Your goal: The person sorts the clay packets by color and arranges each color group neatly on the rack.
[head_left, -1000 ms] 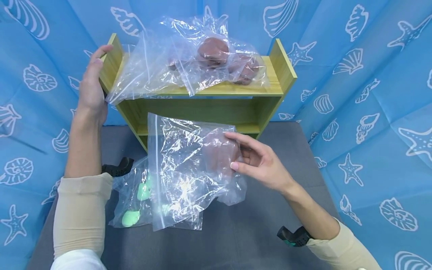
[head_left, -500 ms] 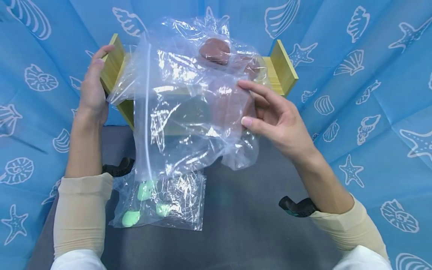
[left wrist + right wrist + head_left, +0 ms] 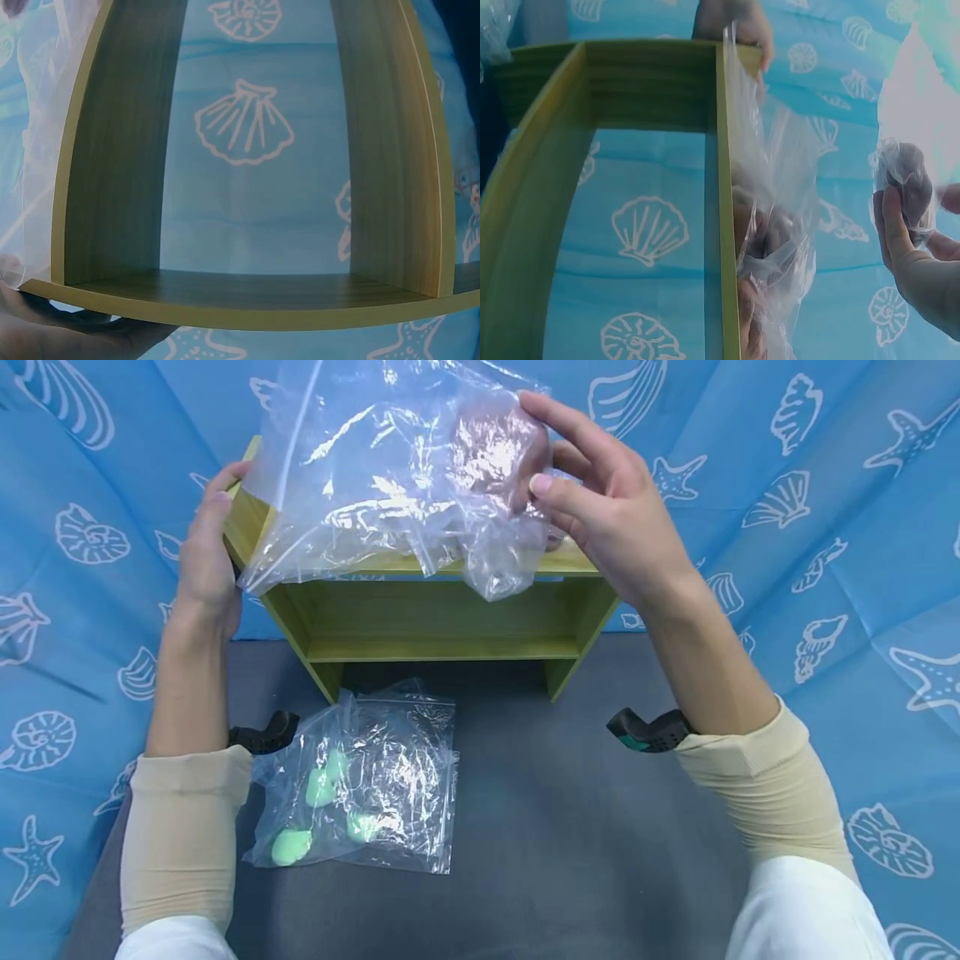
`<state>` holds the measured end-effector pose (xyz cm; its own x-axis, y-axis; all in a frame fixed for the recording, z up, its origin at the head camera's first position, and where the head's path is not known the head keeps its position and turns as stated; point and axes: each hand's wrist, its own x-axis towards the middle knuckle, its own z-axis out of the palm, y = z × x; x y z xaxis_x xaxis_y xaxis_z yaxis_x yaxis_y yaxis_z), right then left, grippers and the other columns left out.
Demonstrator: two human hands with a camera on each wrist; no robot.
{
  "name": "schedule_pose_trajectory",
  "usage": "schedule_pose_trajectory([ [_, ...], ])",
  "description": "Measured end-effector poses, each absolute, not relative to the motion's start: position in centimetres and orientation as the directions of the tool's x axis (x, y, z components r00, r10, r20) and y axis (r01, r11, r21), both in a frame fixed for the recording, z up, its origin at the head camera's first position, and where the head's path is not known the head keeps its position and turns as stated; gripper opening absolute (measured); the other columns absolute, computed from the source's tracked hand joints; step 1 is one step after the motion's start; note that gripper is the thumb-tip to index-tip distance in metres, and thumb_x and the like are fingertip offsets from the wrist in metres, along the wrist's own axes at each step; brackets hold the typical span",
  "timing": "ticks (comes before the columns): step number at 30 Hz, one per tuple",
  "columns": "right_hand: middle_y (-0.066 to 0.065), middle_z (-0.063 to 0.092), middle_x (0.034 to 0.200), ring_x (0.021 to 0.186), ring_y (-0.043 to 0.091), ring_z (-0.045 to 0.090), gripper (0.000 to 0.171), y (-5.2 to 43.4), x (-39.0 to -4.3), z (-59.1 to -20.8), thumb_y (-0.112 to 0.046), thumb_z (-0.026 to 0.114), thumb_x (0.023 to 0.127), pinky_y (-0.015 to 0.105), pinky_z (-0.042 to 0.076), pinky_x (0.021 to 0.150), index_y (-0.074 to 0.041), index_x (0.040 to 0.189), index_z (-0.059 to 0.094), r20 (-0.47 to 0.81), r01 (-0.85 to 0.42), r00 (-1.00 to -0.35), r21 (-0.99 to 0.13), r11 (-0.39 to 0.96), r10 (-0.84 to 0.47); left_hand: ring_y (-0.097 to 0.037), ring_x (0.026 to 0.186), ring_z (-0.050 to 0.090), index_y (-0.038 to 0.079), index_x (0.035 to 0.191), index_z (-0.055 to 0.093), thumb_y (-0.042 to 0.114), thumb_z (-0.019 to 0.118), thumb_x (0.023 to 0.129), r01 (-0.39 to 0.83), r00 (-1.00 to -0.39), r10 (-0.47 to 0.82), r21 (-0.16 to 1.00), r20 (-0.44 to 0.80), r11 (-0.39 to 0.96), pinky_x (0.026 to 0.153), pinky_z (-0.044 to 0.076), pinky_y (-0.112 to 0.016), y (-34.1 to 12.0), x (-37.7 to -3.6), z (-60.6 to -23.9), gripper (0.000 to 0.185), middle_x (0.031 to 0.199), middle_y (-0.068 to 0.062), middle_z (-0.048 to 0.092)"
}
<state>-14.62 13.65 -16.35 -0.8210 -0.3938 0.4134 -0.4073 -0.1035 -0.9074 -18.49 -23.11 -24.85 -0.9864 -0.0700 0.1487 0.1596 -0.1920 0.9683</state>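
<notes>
My right hand (image 3: 615,510) pinches the right end of a clear zip bag (image 3: 375,443) around a brown rounded lump (image 3: 495,452), its kind unclear. The bag hangs above the top board of a small wooden shelf (image 3: 442,649), overlapping other clear bags there. In the right wrist view, the held lump (image 3: 913,180) is apart from the bags (image 3: 780,240) lying on the shelf's top. My left hand (image 3: 206,543) grips the shelf's left side panel (image 3: 243,522) from outside, fingertips at its upper edge. Only part of that hand (image 3: 75,334) shows in the left wrist view.
Clear zip bags (image 3: 408,777) with several pale green pieces (image 3: 291,845) lie on the grey table (image 3: 540,827), in front of the shelf's left half. A blue curtain (image 3: 810,568) with white shell prints surrounds the table at the back and sides.
My right hand has lifted the bag with the brown lump from in front of the shelf up over its top board. The left hand has stayed at the side panel.
</notes>
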Motion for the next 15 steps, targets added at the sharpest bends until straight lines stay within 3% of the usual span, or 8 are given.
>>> schedule_pose_trajectory([
  [4,0.015,0.053,0.117,0.107,0.030,0.053,0.054,12.8,-16.4,-15.6,0.002,0.054,0.097,0.036,0.045,0.095,-0.015,0.148,0.047,0.370,-0.395,-0.856,-0.919,-0.006,-0.362,-0.017,0.082,0.047,0.024,0.141,0.051,0.027,0.029,0.105,0.170,-0.985,-0.071,0.960,0.158,-0.221,0.068,0.042,-0.024,-23.1,-18.5,-24.9,0.042,0.112,-0.009,0.048],
  [10,0.006,0.048,0.131,0.117,0.023,0.053,0.054,11.8,-18.9,-15.2,-0.003,0.060,0.096,0.034,0.044,0.102,-0.020,0.147,0.049,0.312,-0.365,-0.898,-0.922,0.131,-0.308,-0.017,0.090,0.045,0.023,0.142,0.050,0.027,0.028,0.105,0.174,-0.984,-0.066,0.962,0.164,-0.211,0.072,0.042,-0.023,-23.0,-18.5,-24.9,0.043,0.123,-0.007,0.044],
  [15,0.004,0.048,0.135,0.116,0.020,0.053,0.055,10.9,-21.0,-15.1,-0.002,0.063,0.094,0.033,0.047,0.097,-0.019,0.145,0.051,0.269,-0.314,-0.923,-0.940,0.136,-0.274,-0.018,0.092,0.045,0.025,0.142,0.049,0.028,0.027,0.105,0.164,-0.986,-0.069,0.967,0.153,-0.194,0.073,0.041,-0.024,-23.0,-18.5,-24.7,0.043,0.124,-0.007,0.042],
])
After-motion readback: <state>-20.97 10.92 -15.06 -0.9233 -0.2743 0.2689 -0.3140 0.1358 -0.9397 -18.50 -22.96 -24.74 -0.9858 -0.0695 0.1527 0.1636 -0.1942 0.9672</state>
